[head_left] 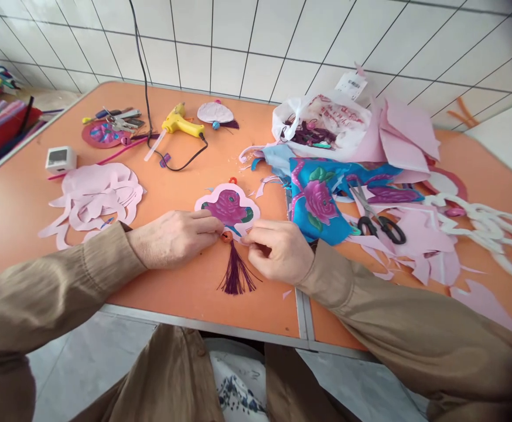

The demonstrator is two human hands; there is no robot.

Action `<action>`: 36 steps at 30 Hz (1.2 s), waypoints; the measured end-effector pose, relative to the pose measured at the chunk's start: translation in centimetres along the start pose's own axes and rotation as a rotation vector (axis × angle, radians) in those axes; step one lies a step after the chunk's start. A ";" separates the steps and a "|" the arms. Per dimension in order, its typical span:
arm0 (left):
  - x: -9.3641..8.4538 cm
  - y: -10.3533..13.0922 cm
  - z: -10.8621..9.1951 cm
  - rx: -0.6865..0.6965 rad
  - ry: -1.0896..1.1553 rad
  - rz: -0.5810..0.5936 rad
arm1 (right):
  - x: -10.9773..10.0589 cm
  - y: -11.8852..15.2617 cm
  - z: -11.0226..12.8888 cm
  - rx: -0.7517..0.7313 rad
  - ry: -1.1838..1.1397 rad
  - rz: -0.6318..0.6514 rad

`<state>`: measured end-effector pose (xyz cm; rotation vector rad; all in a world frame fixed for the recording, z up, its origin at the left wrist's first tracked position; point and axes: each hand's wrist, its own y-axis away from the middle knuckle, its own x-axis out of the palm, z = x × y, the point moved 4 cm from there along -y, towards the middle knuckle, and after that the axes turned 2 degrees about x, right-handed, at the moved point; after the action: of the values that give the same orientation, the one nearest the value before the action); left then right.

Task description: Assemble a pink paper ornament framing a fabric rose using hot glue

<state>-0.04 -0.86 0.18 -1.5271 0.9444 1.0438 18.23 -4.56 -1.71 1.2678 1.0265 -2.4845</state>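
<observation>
A scalloped pink felt ornament [228, 206] with a purple rose fabric centre lies flat on the orange table [163, 290] in front of me. At its top is a small red loop [233, 180]. From its lower edge hang an orange bell [227, 237] and a dark purple tassel [237, 275]. My left hand [177, 237] is closed, fingertips at the ornament's lower left edge beside the bell. My right hand [280, 247] pinches the lower right edge, its fingers curled.
A yellow glue gun [181, 121] lies at the back. Pink felt cutouts [100, 196] are piled left, near a small white box [61, 159]. Blue rose fabric [320, 202], black-handled scissors [381, 225] and a white plastic bag [344, 126] lie right. A tiled wall borders the table.
</observation>
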 end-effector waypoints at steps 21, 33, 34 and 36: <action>-0.5 -0.1 1.2 0.071 0.100 -0.060 | 0.1 -0.2 -0.6 0.012 -0.064 0.024; 0.2 0.4 2.5 0.006 0.156 -0.099 | -0.1 -0.1 -0.4 -0.007 -0.066 0.038; 0.2 0.4 2.5 -0.002 0.152 -0.110 | -0.1 0.0 -0.3 -0.009 -0.056 0.040; 0.2 0.5 2.6 -0.031 0.148 -0.101 | -0.1 0.0 -0.3 -0.013 -0.037 0.041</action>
<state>-0.81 1.64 -0.39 -1.6785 0.9450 0.8870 18.49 -4.40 -1.70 1.2227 0.9960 -2.4571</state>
